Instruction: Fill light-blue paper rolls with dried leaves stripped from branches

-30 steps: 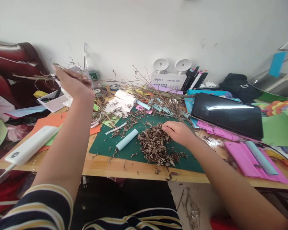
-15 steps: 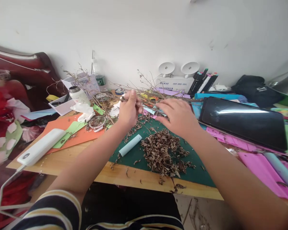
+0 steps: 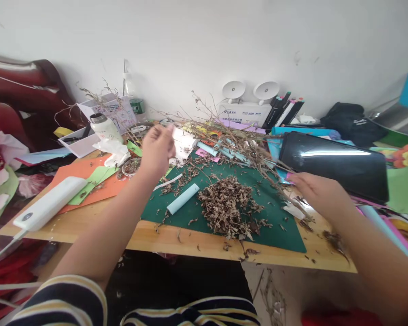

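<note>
My right hand (image 3: 318,194) is at the right edge of the green cutting mat (image 3: 285,235), closed on the stem end of a dry branch (image 3: 245,147) that stretches back to the left over the mat. My left hand (image 3: 156,147) is raised over the mat's far left corner, with its fingers curled in a pinch. What they hold, if anything, is hidden. A pile of dry crumbled leaves (image 3: 229,206) lies mid-mat between my hands, next to a pale blue paper roll (image 3: 182,199).
A black tablet (image 3: 333,165) lies at the right, with pink and green paper sheets around it. To the left are orange paper (image 3: 85,174), a white power bank (image 3: 49,203), a white bottle (image 3: 102,127) and a small tray (image 3: 78,145). Markers and a white twin-dish device (image 3: 250,102) stand by the wall.
My hands, together on a twig over the mat's far edge, have parted. The right has drawn the branch rightward to the mat's edge; the left has shifted slightly left and up.
</note>
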`<state>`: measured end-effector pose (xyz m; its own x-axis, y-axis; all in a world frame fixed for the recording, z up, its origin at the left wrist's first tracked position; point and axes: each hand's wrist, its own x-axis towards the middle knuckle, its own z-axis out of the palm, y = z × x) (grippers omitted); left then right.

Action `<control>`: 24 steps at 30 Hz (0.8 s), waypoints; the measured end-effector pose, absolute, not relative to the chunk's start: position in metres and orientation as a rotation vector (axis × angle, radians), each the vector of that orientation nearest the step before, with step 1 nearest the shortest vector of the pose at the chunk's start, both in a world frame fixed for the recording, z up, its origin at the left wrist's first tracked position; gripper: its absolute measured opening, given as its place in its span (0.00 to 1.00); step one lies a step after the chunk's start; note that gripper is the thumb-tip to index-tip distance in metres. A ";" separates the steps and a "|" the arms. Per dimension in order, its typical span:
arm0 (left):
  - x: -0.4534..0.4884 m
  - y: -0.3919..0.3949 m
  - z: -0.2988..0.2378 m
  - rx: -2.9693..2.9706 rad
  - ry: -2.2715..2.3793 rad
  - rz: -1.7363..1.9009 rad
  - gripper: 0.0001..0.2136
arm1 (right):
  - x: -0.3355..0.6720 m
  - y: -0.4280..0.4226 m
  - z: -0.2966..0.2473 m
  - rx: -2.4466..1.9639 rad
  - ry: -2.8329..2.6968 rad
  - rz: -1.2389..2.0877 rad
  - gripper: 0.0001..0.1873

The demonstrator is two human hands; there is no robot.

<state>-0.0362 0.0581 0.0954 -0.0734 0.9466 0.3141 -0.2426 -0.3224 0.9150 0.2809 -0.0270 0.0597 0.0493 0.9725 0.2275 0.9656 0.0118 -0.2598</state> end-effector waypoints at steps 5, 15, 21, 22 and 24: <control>-0.005 0.033 0.063 2.076 0.922 0.784 0.11 | 0.285 -0.036 0.069 -2.142 -1.745 0.124 0.17; -0.012 -0.021 0.065 2.868 0.644 0.266 0.40 | 0.287 -0.044 0.042 -2.210 -1.682 0.139 0.20; 0.025 -0.028 0.034 3.169 0.300 0.167 0.28 | 0.288 -0.082 0.034 -2.198 -1.287 0.040 0.14; 0.031 -0.023 0.031 3.172 0.321 0.131 0.27 | 0.287 -0.087 0.033 -2.180 -1.259 0.005 0.13; 0.039 -0.012 0.027 3.155 0.376 0.086 0.26 | 0.284 -0.092 0.031 -2.161 -1.220 -0.037 0.13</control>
